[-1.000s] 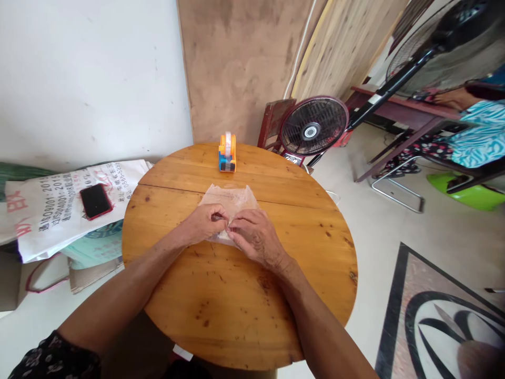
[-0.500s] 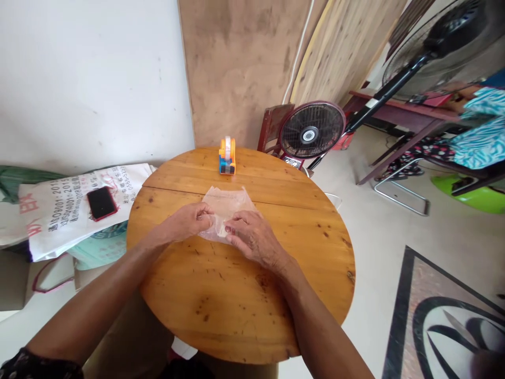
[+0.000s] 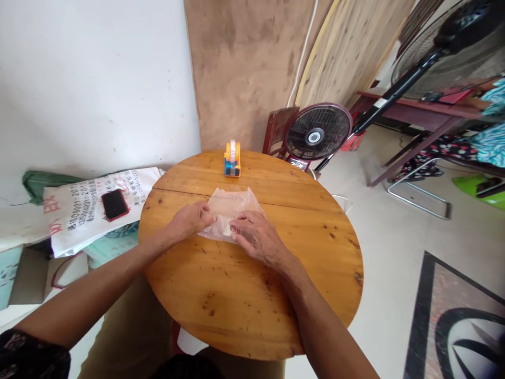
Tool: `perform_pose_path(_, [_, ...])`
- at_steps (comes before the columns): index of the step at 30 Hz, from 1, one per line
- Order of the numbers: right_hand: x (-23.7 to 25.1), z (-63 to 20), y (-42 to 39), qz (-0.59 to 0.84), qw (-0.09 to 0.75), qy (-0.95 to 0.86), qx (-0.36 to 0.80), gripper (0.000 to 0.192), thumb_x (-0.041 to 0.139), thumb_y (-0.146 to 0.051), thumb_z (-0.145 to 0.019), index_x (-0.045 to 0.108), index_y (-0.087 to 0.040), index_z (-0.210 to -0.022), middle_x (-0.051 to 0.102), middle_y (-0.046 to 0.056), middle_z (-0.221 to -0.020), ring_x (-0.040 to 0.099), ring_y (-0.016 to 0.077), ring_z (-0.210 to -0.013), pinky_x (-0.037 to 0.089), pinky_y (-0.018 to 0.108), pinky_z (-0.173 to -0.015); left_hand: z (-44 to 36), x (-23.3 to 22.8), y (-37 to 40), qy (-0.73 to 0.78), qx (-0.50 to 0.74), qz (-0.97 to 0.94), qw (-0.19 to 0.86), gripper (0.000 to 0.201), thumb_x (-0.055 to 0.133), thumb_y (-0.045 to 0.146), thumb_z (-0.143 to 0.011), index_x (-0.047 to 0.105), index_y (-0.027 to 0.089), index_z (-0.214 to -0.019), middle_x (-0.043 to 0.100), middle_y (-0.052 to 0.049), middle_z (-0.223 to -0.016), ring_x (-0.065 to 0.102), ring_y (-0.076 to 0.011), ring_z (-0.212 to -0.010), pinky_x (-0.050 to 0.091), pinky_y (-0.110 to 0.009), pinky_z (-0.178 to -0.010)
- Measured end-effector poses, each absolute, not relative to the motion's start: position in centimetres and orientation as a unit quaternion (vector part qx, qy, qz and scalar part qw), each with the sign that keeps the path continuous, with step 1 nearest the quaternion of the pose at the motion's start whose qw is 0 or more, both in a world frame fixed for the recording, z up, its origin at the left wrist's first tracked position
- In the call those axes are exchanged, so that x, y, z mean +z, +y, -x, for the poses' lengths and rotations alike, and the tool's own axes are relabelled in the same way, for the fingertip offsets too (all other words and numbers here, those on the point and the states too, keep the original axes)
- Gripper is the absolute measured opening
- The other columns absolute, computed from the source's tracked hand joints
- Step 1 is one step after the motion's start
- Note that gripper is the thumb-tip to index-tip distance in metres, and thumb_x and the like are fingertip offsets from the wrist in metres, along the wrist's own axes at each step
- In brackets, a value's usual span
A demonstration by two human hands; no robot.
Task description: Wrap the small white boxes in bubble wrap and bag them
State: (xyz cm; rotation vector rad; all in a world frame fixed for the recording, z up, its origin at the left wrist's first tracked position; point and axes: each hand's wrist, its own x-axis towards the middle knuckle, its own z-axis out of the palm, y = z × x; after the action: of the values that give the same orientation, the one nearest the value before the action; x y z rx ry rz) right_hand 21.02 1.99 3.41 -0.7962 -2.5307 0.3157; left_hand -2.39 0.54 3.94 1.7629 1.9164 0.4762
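Observation:
A sheet of clear, whitish plastic wrap (image 3: 236, 202), probably bubble wrap, lies spread on the round wooden table (image 3: 244, 295). My left hand (image 3: 193, 217) pinches its left edge between thumb and fingers. On the near part of the sheet is a small whitish piece (image 3: 227, 228), too small to identify. The curled fingers of my right hand (image 3: 254, 236) are closed at this piece, covering part of it and the right side of the sheet. Beyond the wrap stands an orange and blue tape dispenser (image 3: 232, 159) with a roll of clear tape.
Left of the table, a phone (image 3: 114, 205) lies on a printed white sack (image 3: 79, 210). Behind the table are a wooden chair (image 3: 275, 129) and a small fan (image 3: 317, 131). At the right, a person in patterned clothes (image 3: 491, 145) sits by a desk (image 3: 418, 113).
My left hand has shifted slightly left, away from my right hand, showing more of the wrap between them. My right hand stays at the small whitish piece. The view has turned a little left.

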Motion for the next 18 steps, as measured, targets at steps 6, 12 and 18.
perform_pose_path(6, [3.5, -20.9, 1.9, 0.291, 0.228, -0.924, 0.102, 0.019, 0.057, -0.028, -0.091, 0.069, -0.020, -0.103, 0.066, 0.010, -0.106, 0.058, 0.0239, -0.100, 0.039, 0.040, -0.091, 4.1, 4.3, -1.0, 0.727, 0.173, -0.562, 0.354, 0.046, 0.069, 0.048, -0.071, 0.055, 0.016, -0.101, 0.061, 0.000, -0.060, 0.058, -0.0186, -0.053, 0.035, -0.025, -0.048])
perform_pose_path(12, [3.5, -20.9, 1.9, 0.288, 0.220, -0.928, 0.086, 0.018, 0.057, -0.028, -0.092, 0.068, -0.020, -0.103, 0.065, 0.010, -0.109, 0.057, 0.0245, -0.102, 0.038, 0.039, -0.090, 4.0, 3.1, -1.5, 0.714, 0.202, -0.495, 0.452, 0.042, 0.074, 0.049, -0.068, 0.057, 0.018, -0.091, 0.060, 0.002, -0.052, 0.053, -0.0135, -0.041, 0.033, -0.022, -0.039])
perform_pose_path(18, [3.5, -20.8, 2.0, 0.285, 0.198, -0.936, 0.061, 0.025, 0.055, -0.028, -0.093, 0.067, -0.022, -0.115, 0.064, 0.010, -0.109, 0.056, 0.0246, -0.100, 0.037, 0.040, -0.092, 3.2, 3.4, -1.1, 0.689, 0.235, -0.460, 0.509, 0.038, 0.076, 0.049, -0.062, 0.054, 0.019, -0.067, 0.045, 0.006, -0.040, 0.038, -0.0089, -0.036, 0.025, -0.021, -0.037])
